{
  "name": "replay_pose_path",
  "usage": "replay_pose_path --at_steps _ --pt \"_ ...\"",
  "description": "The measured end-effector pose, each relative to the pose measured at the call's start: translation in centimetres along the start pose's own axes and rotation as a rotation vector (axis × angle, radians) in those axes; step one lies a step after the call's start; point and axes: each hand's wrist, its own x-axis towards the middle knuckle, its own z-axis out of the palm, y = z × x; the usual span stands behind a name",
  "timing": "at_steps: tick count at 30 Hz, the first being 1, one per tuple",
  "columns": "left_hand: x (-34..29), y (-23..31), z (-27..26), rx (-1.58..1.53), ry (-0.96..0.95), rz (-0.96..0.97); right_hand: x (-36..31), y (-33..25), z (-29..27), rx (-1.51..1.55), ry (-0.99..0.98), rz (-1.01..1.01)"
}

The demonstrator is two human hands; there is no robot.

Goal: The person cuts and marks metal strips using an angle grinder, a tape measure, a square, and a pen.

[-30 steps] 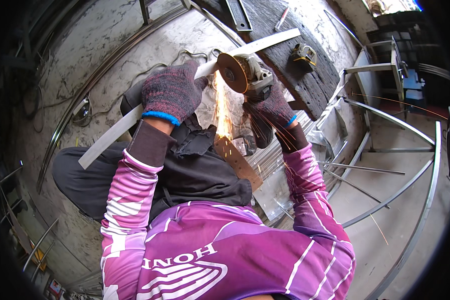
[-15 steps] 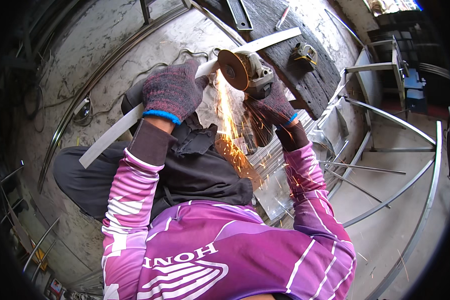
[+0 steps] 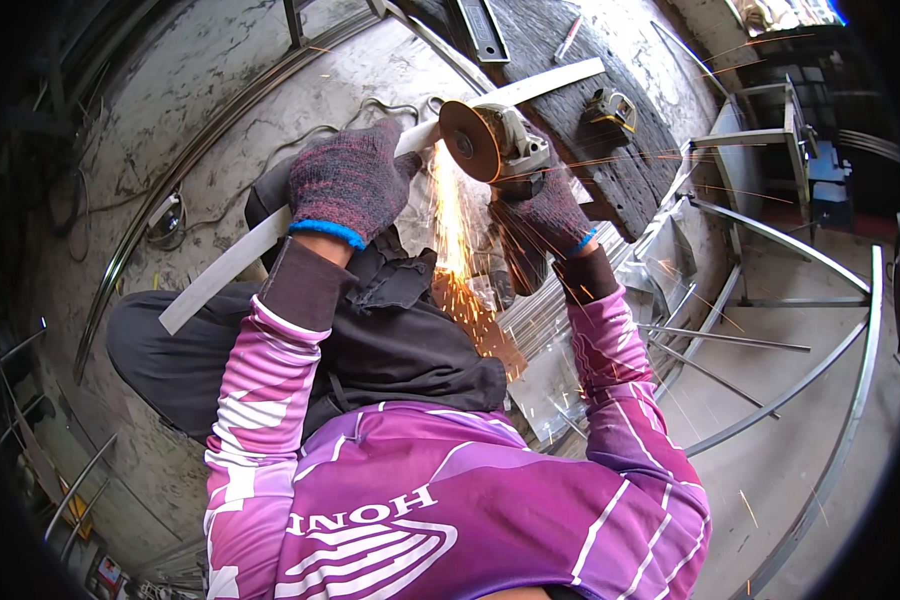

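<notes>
My left hand (image 3: pixel 348 183), in a dark knit glove with a blue cuff, is closed around a long flat metal strip (image 3: pixel 225 272). The strip slants up to the right, and its far end lies over a dark wooden board. In my gloved right hand (image 3: pixel 550 208) is an angle grinder (image 3: pixel 518 145), gripped by its body. Its brown disc (image 3: pixel 469 141) meets the strip just right of my left hand. A bright stream of sparks (image 3: pixel 450 235) pours from there toward my lap. My right fingers are partly hidden behind the grinder.
On the dark wooden board (image 3: pixel 630 155) lie a tape measure (image 3: pixel 610 110), a pen (image 3: pixel 568 40) and a metal square or level (image 3: pixel 482 30). Curved metal frames (image 3: pixel 865 330) stand at the right. Long bent bars (image 3: pixel 205 150) lie at the left, near a cable (image 3: pixel 240 205) on the floor.
Both hands, the grinder and the strip stay almost in place, shifted very slightly to the right. Sparks keep flowing, and more streaks now fly off to the right.
</notes>
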Motion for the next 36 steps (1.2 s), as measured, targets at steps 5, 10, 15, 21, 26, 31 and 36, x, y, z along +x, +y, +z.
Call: replay_pose_path --at_steps 5,10,15,21,26,31,36 --pt "0.0 0.0 -0.1 0.0 0.003 0.007 -0.2 0.2 0.0 0.062 0.062 -0.066" --pt "0.0 0.0 0.0 -0.01 0.014 0.013 -0.2 -0.2 0.3 0.023 0.063 -0.024" --pt "0.0 0.0 0.0 0.006 0.006 0.002 0.2 0.1 0.0 -0.017 0.017 -0.05" --pt "0.0 0.1 -0.1 0.009 -0.006 -0.008 0.1 0.4 0.3 0.027 0.081 -0.064" --pt "0.0 0.2 -0.2 0.012 -0.005 -0.009 0.3 0.0 0.1 -0.039 0.058 -0.106" --pt "0.0 0.4 -0.6 0.012 -0.016 -0.019 0.2 -0.1 0.3 0.017 0.041 -0.122" --pt "-0.1 0.2 -0.3 0.008 0.014 -0.006 -0.3 -0.4 0.5 0.002 0.051 -0.049"
